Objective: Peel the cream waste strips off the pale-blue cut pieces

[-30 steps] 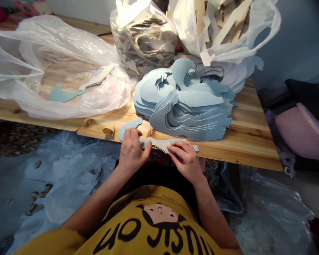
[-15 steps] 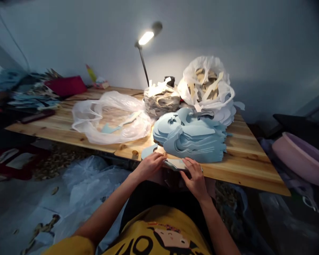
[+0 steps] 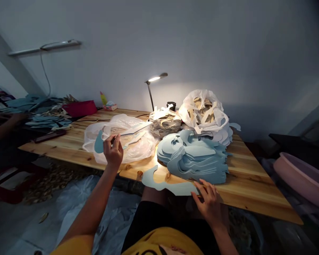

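Observation:
My left hand (image 3: pixel 113 150) is pinched on a thin cut-out piece (image 3: pixel 98 142) with a blue rounded end, over an open clear plastic bag (image 3: pixel 122 122). A pale strip with a dark edge extends to the right from the fingers. Along the table's front edge lies a flat light-blue curved cut-out piece (image 3: pixel 167 186). Its right end is touched by my right hand (image 3: pixel 207 198), fingers outstretched and apart. Just behind it are stacked matching light-blue cut-outs (image 3: pixel 196 163). Another pale strip (image 3: pixel 134 140) lies in the bag.
A lit desk lamp (image 3: pixel 154 78) stands behind a bundle of beige scraps (image 3: pixel 164 124). A white bag of offcuts (image 3: pixel 202 109) sits at the back right. Beyond the table's right edge is a pink basin (image 3: pixel 303 180). Another person's arm (image 3: pixel 7 125) shows at far left.
My left hand has moved left and up from the table's front edge to above the plastic bag, carrying the thin piece. The view has tilted upward. My right hand's fingers have spread.

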The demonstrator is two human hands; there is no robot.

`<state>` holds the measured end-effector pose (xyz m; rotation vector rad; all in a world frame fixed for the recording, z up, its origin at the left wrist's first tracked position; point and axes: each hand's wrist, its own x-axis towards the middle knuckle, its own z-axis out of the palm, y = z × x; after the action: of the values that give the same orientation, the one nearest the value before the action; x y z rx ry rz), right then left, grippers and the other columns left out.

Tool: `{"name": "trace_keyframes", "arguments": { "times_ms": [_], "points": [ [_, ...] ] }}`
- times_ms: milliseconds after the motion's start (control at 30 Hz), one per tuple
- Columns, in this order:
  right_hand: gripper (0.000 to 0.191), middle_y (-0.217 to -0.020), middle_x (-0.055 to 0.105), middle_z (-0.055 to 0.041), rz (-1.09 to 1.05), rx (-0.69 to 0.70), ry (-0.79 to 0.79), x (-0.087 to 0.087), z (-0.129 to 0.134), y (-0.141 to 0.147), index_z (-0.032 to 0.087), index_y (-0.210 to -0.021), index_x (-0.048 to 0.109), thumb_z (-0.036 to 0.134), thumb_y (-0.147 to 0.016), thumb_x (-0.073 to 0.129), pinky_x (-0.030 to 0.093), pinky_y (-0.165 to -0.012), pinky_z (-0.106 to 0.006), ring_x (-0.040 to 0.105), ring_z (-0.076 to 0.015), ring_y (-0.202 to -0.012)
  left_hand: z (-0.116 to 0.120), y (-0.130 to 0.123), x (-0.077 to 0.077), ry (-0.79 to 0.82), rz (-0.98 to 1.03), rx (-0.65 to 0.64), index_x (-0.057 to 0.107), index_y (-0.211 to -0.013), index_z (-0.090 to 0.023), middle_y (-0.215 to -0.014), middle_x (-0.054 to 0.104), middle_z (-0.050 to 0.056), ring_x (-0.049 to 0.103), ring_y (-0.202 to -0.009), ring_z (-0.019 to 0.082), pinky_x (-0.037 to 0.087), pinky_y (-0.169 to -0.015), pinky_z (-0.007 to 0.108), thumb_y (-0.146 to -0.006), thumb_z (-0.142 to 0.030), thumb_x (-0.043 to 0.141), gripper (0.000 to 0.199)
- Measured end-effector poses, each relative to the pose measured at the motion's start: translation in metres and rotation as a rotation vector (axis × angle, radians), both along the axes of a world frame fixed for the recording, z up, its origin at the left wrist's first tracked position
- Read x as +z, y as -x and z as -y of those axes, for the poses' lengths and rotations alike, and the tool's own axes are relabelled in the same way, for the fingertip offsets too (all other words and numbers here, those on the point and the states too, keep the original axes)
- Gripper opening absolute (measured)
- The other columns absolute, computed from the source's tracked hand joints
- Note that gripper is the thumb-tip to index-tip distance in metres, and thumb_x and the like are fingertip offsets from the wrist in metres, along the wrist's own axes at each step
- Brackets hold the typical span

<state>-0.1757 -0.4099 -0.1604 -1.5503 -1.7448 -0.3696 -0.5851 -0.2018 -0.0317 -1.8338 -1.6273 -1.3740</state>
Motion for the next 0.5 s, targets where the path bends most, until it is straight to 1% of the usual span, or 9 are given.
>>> {"name": "trace_keyframes", "arguments": {
  "times_ms": [67,133,167,267,333,367,433,500],
  "points": [
    [0.032,-0.125,0.065,-0.012,0.01,-0.009,0.008,-0.001,-0.003,0.002,0.026,-0.119,0.068,0.046,-0.097,0.06,0.048,-0.1,-0.059,0.062,-0.0329,-0.112,-0.026,0.022,-0.009,0.27,-0.088,-0.042,0.064,-0.123,-0.008,-0.132,0.056,0.025,0.051,-0.129,0.036,0.04,-0.109,0.052,-0.096,-0.026,0.038,0.042],
    [0.03,-0.121,0.066,-0.0126,0.003,0.008,-0.012,-0.002,-0.006,0.002,0.026,-0.117,0.07,0.046,-0.096,0.061,0.051,-0.095,-0.057,0.063,-0.0331,-0.108,-0.047,0.034,-0.02,0.441,-0.159,-0.114,0.067,-0.114,-0.007,-0.126,0.061,0.025,0.054,-0.124,0.037,0.043,-0.107,0.051,-0.089,-0.026,0.044,0.038],
    [0.03,-0.119,0.066,-0.0127,-0.006,0.023,-0.025,-0.002,-0.007,0.002,0.026,-0.116,0.07,0.045,-0.095,0.062,0.053,-0.093,-0.055,0.063,-0.0331,-0.107,-0.056,0.037,-0.024,0.485,-0.179,-0.146,0.068,-0.111,-0.008,-0.123,0.064,0.023,0.056,-0.122,0.036,0.044,-0.106,0.05,-0.086,-0.026,0.047,0.037],
    [0.03,-0.113,0.067,-0.0117,-0.027,0.061,-0.035,-0.002,-0.01,0.0,0.028,-0.116,0.07,0.045,-0.093,0.065,0.055,-0.085,-0.052,0.064,-0.0335,-0.102,-0.077,0.034,-0.031,0.542,-0.199,-0.209,0.067,-0.112,-0.01,-0.124,0.068,0.02,0.056,-0.124,0.032,0.044,-0.108,0.045,-0.084,-0.029,0.048,0.039],
    [0.032,-0.111,0.067,-0.0111,-0.019,0.083,-0.012,-0.001,-0.013,0.0,0.03,-0.118,0.07,0.046,-0.091,0.066,0.056,-0.082,-0.052,0.064,-0.0338,-0.1,-0.087,0.027,-0.031,0.558,-0.2,-0.251,0.067,-0.111,-0.012,-0.124,0.069,0.018,0.057,-0.125,0.03,0.045,-0.106,0.042,-0.086,-0.035,0.047,0.04],
    [0.032,-0.11,0.068,-0.0108,-0.008,0.098,-0.003,0.001,-0.016,0.001,0.031,-0.118,0.07,0.047,-0.09,0.067,0.056,-0.08,-0.052,0.064,-0.0338,-0.097,-0.091,0.024,-0.03,0.561,-0.198,-0.275,0.068,-0.109,-0.014,-0.12,0.071,0.017,0.059,-0.122,0.029,0.047,-0.103,0.041,-0.086,-0.04,0.047,0.04],
    [0.032,-0.108,0.068,-0.0103,0.01,0.117,0.013,0.004,-0.021,0.004,0.032,-0.118,0.071,0.046,-0.089,0.068,0.056,-0.076,-0.052,0.064,-0.0334,-0.094,-0.097,0.019,-0.025,0.55,-0.19,-0.332,0.07,-0.098,-0.018,-0.108,0.075,0.013,0.065,-0.111,0.027,0.052,-0.092,0.036,-0.085,-0.049,0.049,0.039],
    [0.031,-0.106,0.068,-0.0103,0.004,0.102,0.036,0.008,-0.025,0.011,0.03,-0.117,0.071,0.044,-0.089,0.069,0.057,-0.074,-0.051,0.064,-0.0327,-0.092,-0.102,0.015,-0.014,0.498,-0.167,-0.386,0.068,-0.084,-0.022,-0.092,0.076,0.009,0.069,-0.095,0.025,0.055,-0.08,0.032,-0.084,-0.057,0.051,0.039]
  ]
}}
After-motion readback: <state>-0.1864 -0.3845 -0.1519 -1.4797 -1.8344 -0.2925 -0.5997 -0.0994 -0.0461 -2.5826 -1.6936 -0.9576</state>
